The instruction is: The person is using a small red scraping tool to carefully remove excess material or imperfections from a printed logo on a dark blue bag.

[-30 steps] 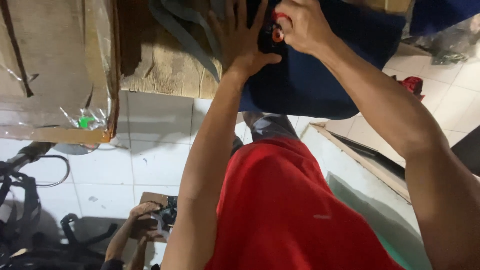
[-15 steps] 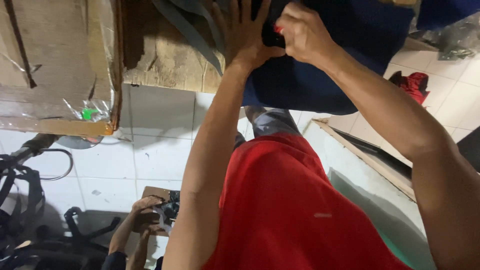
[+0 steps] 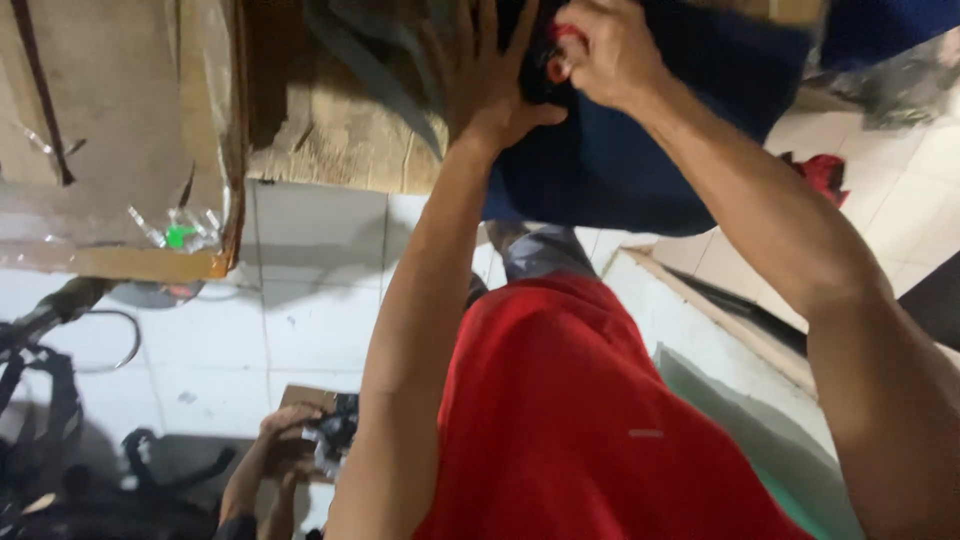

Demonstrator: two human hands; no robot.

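The left hand [image 3: 485, 75] lies flat, fingers spread, on the dark blue cloth bag [image 3: 640, 130] up top; the right hand [image 3: 600, 50] pinches a small red piece [image 3: 563, 32] on it; the brown cardboard box [image 3: 330, 120] sits just beside, white tiled floor [image 3: 300, 330] open below.

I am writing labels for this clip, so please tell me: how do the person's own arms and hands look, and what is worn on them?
Both arms are bare along their whole visible length: no sleeves, gloves, watch or bands show. The left hand and right hand wear no rings that can be seen. The person wears a red shirt, visible below the arms.
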